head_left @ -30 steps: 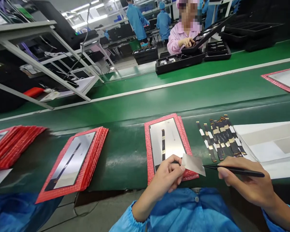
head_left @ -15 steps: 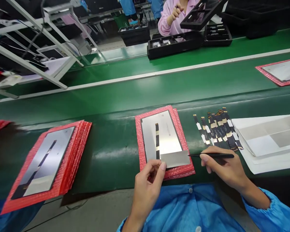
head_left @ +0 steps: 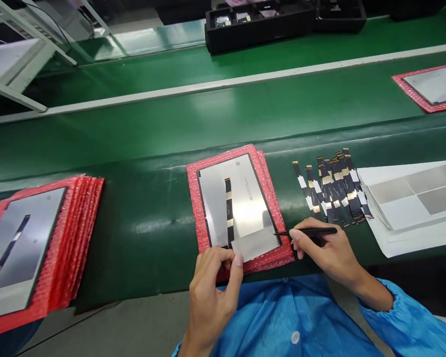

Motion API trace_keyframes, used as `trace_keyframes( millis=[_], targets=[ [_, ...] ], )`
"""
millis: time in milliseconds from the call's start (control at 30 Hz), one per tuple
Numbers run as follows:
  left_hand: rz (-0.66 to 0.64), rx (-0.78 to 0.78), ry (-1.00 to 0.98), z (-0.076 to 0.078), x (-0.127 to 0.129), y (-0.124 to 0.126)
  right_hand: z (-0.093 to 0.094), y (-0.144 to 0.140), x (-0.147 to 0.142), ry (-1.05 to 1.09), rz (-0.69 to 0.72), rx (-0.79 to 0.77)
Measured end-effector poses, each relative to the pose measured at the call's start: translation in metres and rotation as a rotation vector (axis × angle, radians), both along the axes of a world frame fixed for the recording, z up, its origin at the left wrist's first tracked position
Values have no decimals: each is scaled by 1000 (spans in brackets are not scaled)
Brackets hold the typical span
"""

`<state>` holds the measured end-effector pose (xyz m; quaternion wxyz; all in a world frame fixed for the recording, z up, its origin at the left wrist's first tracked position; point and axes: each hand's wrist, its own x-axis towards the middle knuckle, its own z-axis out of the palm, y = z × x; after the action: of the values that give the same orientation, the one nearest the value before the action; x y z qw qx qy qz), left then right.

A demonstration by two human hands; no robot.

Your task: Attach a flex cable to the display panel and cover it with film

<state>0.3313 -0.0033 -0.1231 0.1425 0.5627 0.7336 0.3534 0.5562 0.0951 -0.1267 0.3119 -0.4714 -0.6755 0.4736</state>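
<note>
A silvery display panel [head_left: 215,198] lies on a pad of red bubble wrap [head_left: 195,208], with a dark flex cable [head_left: 229,210] running down its back. Across the panel's near end is a grey rectangular strip [head_left: 256,244], tilted up to the right. My left hand [head_left: 213,277] pinches the strip's lower left corner between thumb and finger. Black tweezers [head_left: 319,231] are gripped in my right hand [head_left: 329,253], their tip at the strip's right end. Whether the strip touches the panel I cannot tell.
Several flex cables [head_left: 334,188] lie right of the panel, beside white sheets bearing grey strips [head_left: 405,198]. At left stands a stack of red bubble wrap [head_left: 74,238] topped by another panel [head_left: 29,238]. Black trays [head_left: 260,29] sit beyond the white rail [head_left: 208,87].
My view has tipped downward, and the person across has nearly left it. The strip, level before, now slants up to the right; both hands still hold strip and tweezers.
</note>
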Motion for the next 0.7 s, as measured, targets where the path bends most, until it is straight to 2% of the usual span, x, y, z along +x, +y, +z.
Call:
trace_keyframes(
  millis=[700],
  targets=[
    [24,-68,4,3,1,0,5,2,-2,-48,-24,-58]
  ],
)
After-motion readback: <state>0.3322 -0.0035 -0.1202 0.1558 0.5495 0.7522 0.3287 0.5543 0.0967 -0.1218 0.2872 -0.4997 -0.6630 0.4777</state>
